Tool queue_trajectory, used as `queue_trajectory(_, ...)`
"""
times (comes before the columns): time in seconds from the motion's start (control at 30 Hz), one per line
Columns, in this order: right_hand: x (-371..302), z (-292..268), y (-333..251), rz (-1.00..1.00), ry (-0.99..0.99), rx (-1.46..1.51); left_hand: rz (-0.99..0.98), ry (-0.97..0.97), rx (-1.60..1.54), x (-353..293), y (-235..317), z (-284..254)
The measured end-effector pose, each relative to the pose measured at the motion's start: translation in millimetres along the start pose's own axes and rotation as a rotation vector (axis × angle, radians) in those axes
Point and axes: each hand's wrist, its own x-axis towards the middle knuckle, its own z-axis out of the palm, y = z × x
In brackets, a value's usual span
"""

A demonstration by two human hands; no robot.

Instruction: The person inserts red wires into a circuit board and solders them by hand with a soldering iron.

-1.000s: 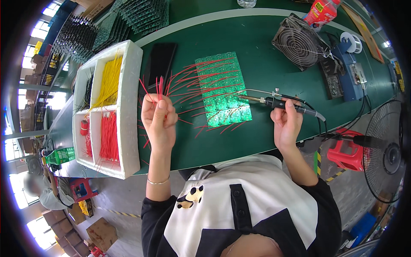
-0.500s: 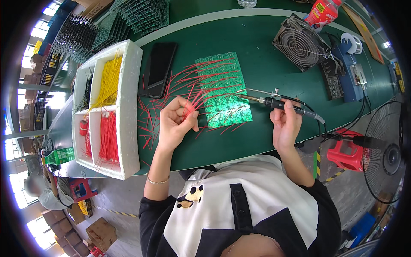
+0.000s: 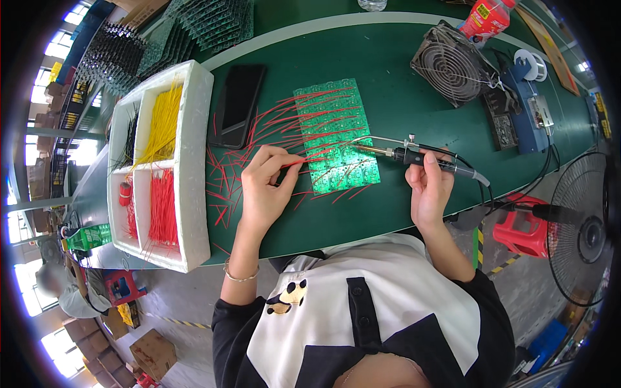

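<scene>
Matt green tabletop (image 3: 388,71); glossy green circuit board (image 3: 336,129) with thin red plastic-coated wires (image 3: 226,174); white foam tray (image 3: 191,161); metal-tipped, black-handled soldering iron (image 3: 414,155).

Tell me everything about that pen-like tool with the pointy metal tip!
The black pen-shaped soldering iron lies nearly level in the right hand. Its thin silver tip points left onto the flat green circuit board. A slim metal tube runs along its top, and a dark cable trails off its right end.

Left hand (image 3: 265,187): bare forearm raised from torso, bracelet at wrist, fingers pinched together. Right hand (image 3: 430,187): sleeved arm bent, fingers curled closed in a grip, level with left.
</scene>
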Motion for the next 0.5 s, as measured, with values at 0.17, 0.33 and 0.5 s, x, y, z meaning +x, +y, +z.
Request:
queue_trajectory(0.17,-0.8,2.1,-1.2,0.004,-0.002,-0.049,0.035,0.006,0.021,-4.1,-8.2,3.6)
queue_trajectory(0.33,-1.3,0.9,0.9,0.001,-0.008,-0.083,0.011,0.025,0.007,-3.0,-9.9,4.5)
queue_trajectory(0.5,-1.8,2.5,-0.4,0.001,0.004,-0.087,0.007,0.031,-0.02,-3.0,-10.3,5.6)
